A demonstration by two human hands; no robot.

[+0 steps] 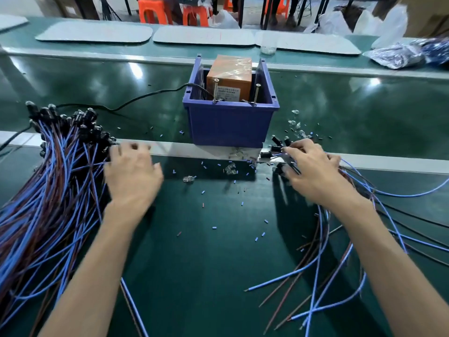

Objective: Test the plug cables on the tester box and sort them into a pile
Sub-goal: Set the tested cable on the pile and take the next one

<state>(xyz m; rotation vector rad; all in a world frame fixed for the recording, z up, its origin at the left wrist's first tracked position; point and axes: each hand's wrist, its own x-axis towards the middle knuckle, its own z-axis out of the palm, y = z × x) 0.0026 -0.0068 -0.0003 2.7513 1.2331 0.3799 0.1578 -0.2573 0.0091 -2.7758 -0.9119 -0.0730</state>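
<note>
A blue bin (pixel 230 125) is standing at the centre of the green bench (pixel 218 263), and an orange tester box (pixel 229 76) is being carried inside it. Two screws (pixel 215 91) are rising from the bin's front rim. A black cord (pixel 145 94) is being led from the bin toward the left.

A large pile (pixel 48 190) of blue and brown plug cables is lying on the left of the bench, with the black plugs pointing away from the person. The left hand (pixel 132 173) is being held at the pile's right edge, fingers spread and blurred; whether a cable is being gripped cannot be told.

A smaller loose bundle (pixel 340 239) is lying on the right. The right hand (pixel 315 171) is being closed over its plug ends, just right of the bin's front corner, with several black plugs (pixel 275 147) projecting past the fingertips.

Small wire offcuts (pixel 213 227) are lying scattered on the bench between the arms.
</note>
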